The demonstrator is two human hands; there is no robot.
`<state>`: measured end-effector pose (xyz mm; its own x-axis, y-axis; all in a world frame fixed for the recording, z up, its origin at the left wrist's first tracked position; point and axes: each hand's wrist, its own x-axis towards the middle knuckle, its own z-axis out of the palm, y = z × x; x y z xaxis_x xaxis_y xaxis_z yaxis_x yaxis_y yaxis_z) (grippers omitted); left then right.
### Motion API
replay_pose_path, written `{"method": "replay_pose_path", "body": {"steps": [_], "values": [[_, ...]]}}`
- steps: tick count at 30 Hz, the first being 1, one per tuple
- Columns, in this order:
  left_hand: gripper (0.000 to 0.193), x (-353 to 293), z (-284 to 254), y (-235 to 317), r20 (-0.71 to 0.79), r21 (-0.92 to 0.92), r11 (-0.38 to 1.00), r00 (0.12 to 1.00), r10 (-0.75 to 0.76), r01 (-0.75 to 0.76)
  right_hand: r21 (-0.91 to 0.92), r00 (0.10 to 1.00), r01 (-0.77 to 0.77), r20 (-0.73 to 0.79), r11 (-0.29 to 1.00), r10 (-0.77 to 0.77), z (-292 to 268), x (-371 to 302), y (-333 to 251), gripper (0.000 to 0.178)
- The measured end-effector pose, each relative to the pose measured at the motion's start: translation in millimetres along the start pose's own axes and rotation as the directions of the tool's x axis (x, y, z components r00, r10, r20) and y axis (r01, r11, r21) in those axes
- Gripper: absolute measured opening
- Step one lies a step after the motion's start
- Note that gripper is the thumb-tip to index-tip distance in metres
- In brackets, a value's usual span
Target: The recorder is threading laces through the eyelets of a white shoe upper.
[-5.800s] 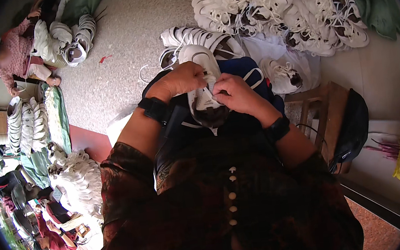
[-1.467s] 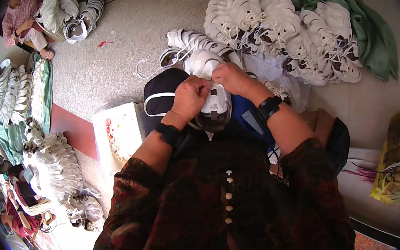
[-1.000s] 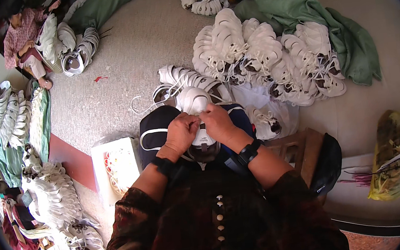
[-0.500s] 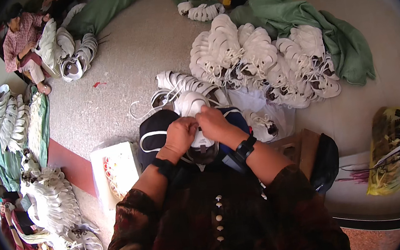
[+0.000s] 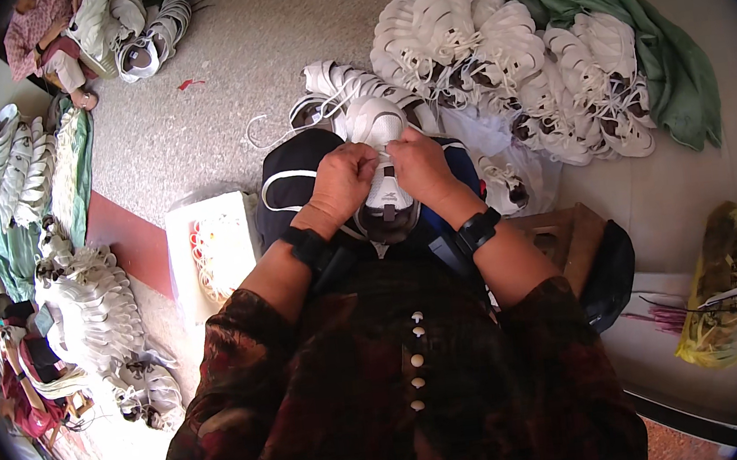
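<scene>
On my lap lies a white shoe upper, its toe pointing away from me and its dark-lined opening toward me. My left hand is closed at the left side of its lacing, fingertips pinched together. At the opposite side, my right hand pinches in the same way, a small gap from the left. A white shoelace loops out beside my left hand over dark cloth, and a light strand runs out by my right hand. The fingers hide most of the lace between them.
Stacked white uppers lie just beyond my lap. A large pile of uppers sits right, beside a green sack. A white box with orange-red loops stands left, near more uppers. Another person sits far left.
The view has tilted, so the surroundings sit higher in the picture. My two hands, close together at the lacing before, are now slightly apart, still pinching at the upper.
</scene>
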<state>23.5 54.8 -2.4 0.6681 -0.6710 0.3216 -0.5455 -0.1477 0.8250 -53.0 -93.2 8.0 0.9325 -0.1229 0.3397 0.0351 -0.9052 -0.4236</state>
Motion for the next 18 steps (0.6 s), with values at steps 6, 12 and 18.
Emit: {"method": "replay_pose_path", "body": {"steps": [6, 12, 18], "values": [[0.007, 8.3, 6.1, 4.8, 0.01, 0.144, 0.984, 0.995, 0.101, -0.101, 0.147, 0.983, -0.162, 0.11, 0.976, 0.147, 6.3, 3.8, 21.7, 0.006], [0.008, 18.2, 12.2, 3.1, 0.234, 0.534, 0.798, 0.956, 0.178, -0.279, 0.023, 0.964, -0.235, 0.137, 0.972, 0.23, 9.6, 4.7, 11.3, 0.011], [0.012, -1.5, -87.8, -14.1, 0.03, 0.698, 0.711, 0.996, 0.084, -0.082, -0.019, 0.993, -0.015, -0.117, 1.0, 0.012, -16.9, -13.2, -3.6, 0.032]]}}
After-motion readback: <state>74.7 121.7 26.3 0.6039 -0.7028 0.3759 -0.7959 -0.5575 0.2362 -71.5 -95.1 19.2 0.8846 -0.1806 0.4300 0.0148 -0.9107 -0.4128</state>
